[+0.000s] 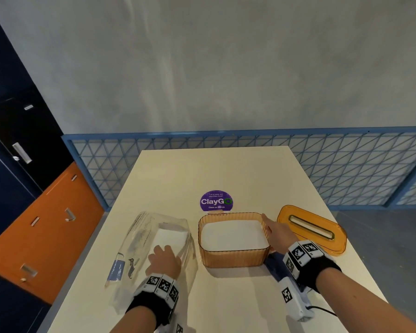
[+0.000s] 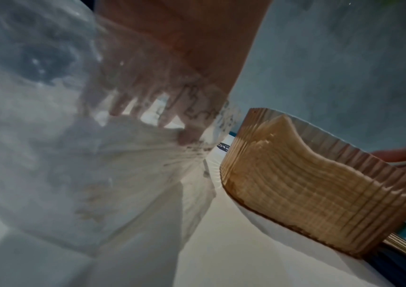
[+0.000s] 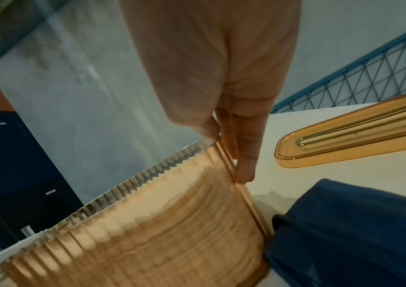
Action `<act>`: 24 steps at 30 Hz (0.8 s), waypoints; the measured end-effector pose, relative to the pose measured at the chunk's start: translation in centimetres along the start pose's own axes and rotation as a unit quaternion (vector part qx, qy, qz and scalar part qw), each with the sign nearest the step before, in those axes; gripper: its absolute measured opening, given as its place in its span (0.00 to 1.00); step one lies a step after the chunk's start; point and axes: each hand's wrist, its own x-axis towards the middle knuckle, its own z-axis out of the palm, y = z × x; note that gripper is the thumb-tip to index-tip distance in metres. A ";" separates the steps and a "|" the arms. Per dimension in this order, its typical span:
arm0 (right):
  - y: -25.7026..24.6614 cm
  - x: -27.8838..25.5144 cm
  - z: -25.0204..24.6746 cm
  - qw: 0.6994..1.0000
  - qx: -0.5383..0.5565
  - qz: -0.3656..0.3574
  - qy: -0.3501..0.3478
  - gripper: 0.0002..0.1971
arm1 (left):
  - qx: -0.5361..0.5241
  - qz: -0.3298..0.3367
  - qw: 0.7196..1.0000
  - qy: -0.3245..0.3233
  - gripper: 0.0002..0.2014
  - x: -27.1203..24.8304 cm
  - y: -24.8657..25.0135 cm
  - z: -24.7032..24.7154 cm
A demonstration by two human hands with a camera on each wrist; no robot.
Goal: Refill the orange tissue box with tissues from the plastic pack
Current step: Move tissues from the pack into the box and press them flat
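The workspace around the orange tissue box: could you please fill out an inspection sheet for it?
Surface: cream table, with a purple ClayGo sticker on it.
Job's things: orange tissue box open, white tissues inside; its slotted lid lies off to the right; clear plastic pack on the left, some tissues left in it.
Clutter: dark blue item beside the box's right side.
Hands: left hand reaches into the pack, fingers straight on the tissues; right hand pinches the box's right rim.
Cables: black cable at the right wrist device.
Surroundings: grey wall, blue lattice railing, orange and dark cabinets.
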 end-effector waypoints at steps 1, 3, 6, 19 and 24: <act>0.0 0.0 0.0 1.000 -0.001 0.000 0.000 0.30 | 0.004 0.003 1.000 0.004 0.18 -0.1 0.0 0.0; 0.0 0.0 0.1 1.000 -0.001 0.001 -0.001 0.30 | 0.025 0.011 1.000 0.011 0.17 -0.5 0.1 0.1; -0.1 0.0 0.0 1.000 -0.008 0.001 -0.004 0.30 | 0.080 0.035 0.996 0.012 0.20 -0.9 0.4 0.4; 0.2 0.1 -0.8 0.991 0.094 -0.035 0.093 0.26 | -0.070 0.057 0.987 0.131 0.12 -1.5 -1.4 -7.8; -4.2 -1.2 -2.9 0.920 0.371 -0.068 0.104 0.18 | -0.173 0.173 0.913 0.327 0.12 -4.1 1.2 -11.3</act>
